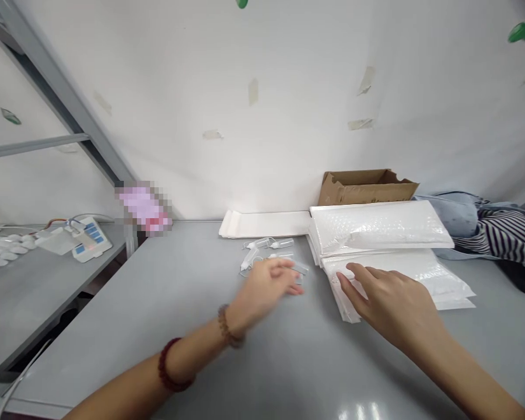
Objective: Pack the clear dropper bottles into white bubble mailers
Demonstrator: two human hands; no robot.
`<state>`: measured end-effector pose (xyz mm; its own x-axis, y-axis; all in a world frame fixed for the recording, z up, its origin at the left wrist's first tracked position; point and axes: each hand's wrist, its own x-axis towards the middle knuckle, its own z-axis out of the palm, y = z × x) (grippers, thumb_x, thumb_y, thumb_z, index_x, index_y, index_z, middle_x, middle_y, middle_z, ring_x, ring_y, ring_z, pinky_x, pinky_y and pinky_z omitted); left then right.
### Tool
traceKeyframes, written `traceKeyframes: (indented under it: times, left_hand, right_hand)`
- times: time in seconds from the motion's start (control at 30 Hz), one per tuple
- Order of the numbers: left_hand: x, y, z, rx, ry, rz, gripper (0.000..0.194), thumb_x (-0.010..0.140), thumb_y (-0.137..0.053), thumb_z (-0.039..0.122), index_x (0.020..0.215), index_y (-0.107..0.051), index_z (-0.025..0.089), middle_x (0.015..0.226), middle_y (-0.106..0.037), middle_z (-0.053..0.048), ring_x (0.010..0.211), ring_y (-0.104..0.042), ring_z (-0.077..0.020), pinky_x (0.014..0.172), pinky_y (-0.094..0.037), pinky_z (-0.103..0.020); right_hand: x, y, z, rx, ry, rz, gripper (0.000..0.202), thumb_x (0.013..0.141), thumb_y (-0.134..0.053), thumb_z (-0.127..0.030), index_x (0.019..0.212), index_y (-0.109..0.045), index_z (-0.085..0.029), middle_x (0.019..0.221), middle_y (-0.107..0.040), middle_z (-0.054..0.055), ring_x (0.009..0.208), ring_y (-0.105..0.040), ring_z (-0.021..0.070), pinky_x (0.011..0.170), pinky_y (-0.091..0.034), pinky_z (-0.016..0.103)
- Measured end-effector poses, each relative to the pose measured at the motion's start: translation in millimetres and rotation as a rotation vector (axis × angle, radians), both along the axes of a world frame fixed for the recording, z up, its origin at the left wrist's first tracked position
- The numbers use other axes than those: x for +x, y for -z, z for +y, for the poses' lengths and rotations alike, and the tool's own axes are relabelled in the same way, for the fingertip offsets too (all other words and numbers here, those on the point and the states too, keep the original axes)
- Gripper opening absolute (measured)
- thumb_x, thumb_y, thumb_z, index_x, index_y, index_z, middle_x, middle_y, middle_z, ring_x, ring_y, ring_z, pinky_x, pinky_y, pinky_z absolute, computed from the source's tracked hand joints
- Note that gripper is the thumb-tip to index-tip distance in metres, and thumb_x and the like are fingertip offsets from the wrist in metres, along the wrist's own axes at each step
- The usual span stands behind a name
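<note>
My left hand point(265, 287), slightly blurred, hangs over a small group of clear plastic vials point(250, 256) with thin loops. Its fingers are loosely bent and apart, and I see nothing held in them. The hand hides part of the group. To the right, my right hand point(391, 300) is over the lower pile of white bubble mailers point(437, 274), thumb and forefinger spread. Whether its fingertips touch the top mailer I cannot tell. Another stack of bubble mailers point(380, 224) lies just behind, overlapping the lower pile.
A strip of white cards point(271, 224) lies along the wall. An open cardboard box point(371, 189) stands behind the mailers, with striped and denim cloth point(503, 233) at the right. On the left, a side table holds a white device with blue buttons point(91, 239) beside a metal frame point(70, 87).
</note>
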<state>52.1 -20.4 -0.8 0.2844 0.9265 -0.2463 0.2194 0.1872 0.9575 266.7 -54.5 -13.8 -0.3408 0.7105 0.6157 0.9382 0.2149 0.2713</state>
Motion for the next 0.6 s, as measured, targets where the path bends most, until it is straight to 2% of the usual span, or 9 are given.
traceKeyframes:
  times: [0.07,0.13,0.2,0.27,0.37,0.5,0.6]
  left_hand:
    - [-29,-4.8,26,0.221,-0.049,0.427,0.024,0.086,-0.054,0.028,0.105,-0.062,0.015,0.084,-0.071,-0.006,0.076,-0.069,-0.0196,0.071,-0.054,-0.029]
    - [-55,-6.7,57,0.300,-0.193,0.590,0.021,0.084,-0.057,0.021,0.103,-0.063,0.013,0.103,-0.068,-0.010,0.099,-0.063,-0.0250,0.086,-0.049,-0.034]
    - [-76,-5.7,86,0.323,-0.287,0.686,0.021,0.085,-0.057,0.018,0.103,-0.062,0.010,0.115,-0.061,-0.014,0.113,-0.054,-0.0283,0.096,-0.043,-0.039]
    - [-90,-2.7,109,0.306,-0.318,0.738,0.025,0.088,-0.057,0.024,0.109,-0.059,0.011,0.118,-0.058,-0.013,0.111,-0.054,-0.0266,0.094,-0.044,-0.044]
    - [-97,2.4,132,0.241,-0.298,0.758,0.032,0.090,-0.056,0.032,0.118,-0.054,0.015,0.118,-0.056,-0.009,0.101,-0.058,-0.0224,0.084,-0.050,-0.042]
    - [-93,9.1,149,0.136,-0.255,0.727,0.032,0.090,-0.056,0.032,0.118,-0.054,0.015,0.117,-0.057,-0.009,0.100,-0.059,-0.0224,0.083,-0.051,-0.041]
    - [-87,14.8,154,0.086,-0.273,0.655,0.033,0.090,-0.055,0.032,0.118,-0.054,0.015,0.117,-0.056,-0.009,0.100,-0.059,-0.0223,0.083,-0.051,-0.042]
  right_hand:
    - [-2,-0.5,-1,0.040,-0.055,0.032,0.041,0.096,-0.033,-0.033,0.071,-0.062,-0.016,0.048,-0.057,0.001,0.037,-0.050,0.0161,0.045,-0.026,0.029]
    - [-6,0.2,-3,0.070,-0.122,0.076,0.036,0.095,-0.039,-0.030,0.073,-0.063,-0.015,0.052,-0.059,0.001,0.042,-0.052,0.0153,0.048,-0.029,0.029]
    - [-11,1.4,-5,0.077,-0.190,0.116,0.031,0.094,-0.042,-0.028,0.076,-0.063,-0.015,0.056,-0.061,0.002,0.047,-0.055,0.0150,0.050,-0.031,0.028]
    - [-18,2.9,-7,0.059,-0.255,0.145,0.028,0.094,-0.043,-0.025,0.077,-0.063,-0.015,0.058,-0.062,0.002,0.049,-0.056,0.0145,0.051,-0.032,0.028]
    - [-25,4.9,-9,0.026,-0.318,0.161,0.027,0.094,-0.043,-0.022,0.075,-0.061,-0.015,0.058,-0.061,0.001,0.050,-0.056,0.0139,0.052,-0.033,0.028]
    - [-26,6.2,-10,0.027,-0.342,0.183,0.025,0.094,-0.044,-0.021,0.075,-0.061,-0.016,0.060,-0.061,0.001,0.052,-0.057,0.0137,0.053,-0.034,0.028]
    - [-23,5.7,-9,0.041,-0.342,0.208,0.026,0.094,-0.045,-0.022,0.073,-0.060,-0.016,0.058,-0.060,0.000,0.050,-0.056,0.0133,0.052,-0.033,0.028]
